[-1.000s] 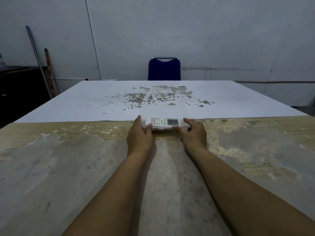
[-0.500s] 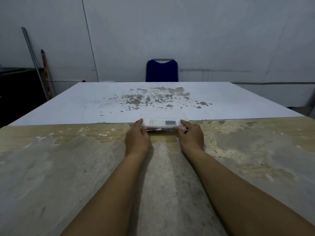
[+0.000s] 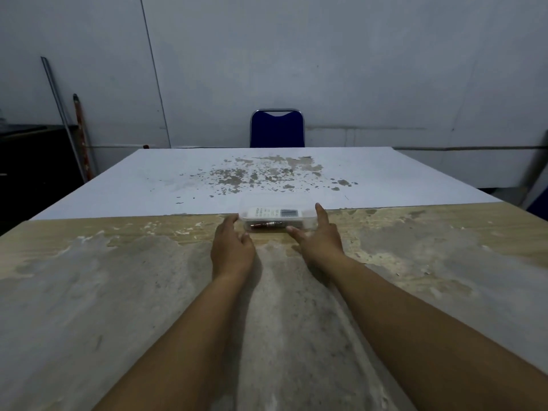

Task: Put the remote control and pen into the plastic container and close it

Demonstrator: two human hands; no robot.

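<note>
A clear plastic container (image 3: 308, 207) lies on the table where the worn wood meets the white sheet, its lid down. Inside it I see the white remote control (image 3: 274, 213) and, in front of that, a reddish-brown pen (image 3: 267, 224). My left hand (image 3: 232, 247) is just off the container's left end, fingers spread, holding nothing. My right hand (image 3: 321, 237) is at the right end, fingers apart, index finger beside the right wall and thumb near the front edge; whether they touch is unclear.
The worn wooden table (image 3: 118, 292) stretches toward me. A white sheet (image 3: 148, 185) with flaked patches covers its far half. A blue chair (image 3: 277, 129) stands behind the table. Poles (image 3: 80, 129) lean on the wall at left beside a dark cabinet (image 3: 32, 161).
Both hands have let go of the container's ends and drawn back slightly toward me, fingers opening. The container stays in place with the remote and pen inside.
</note>
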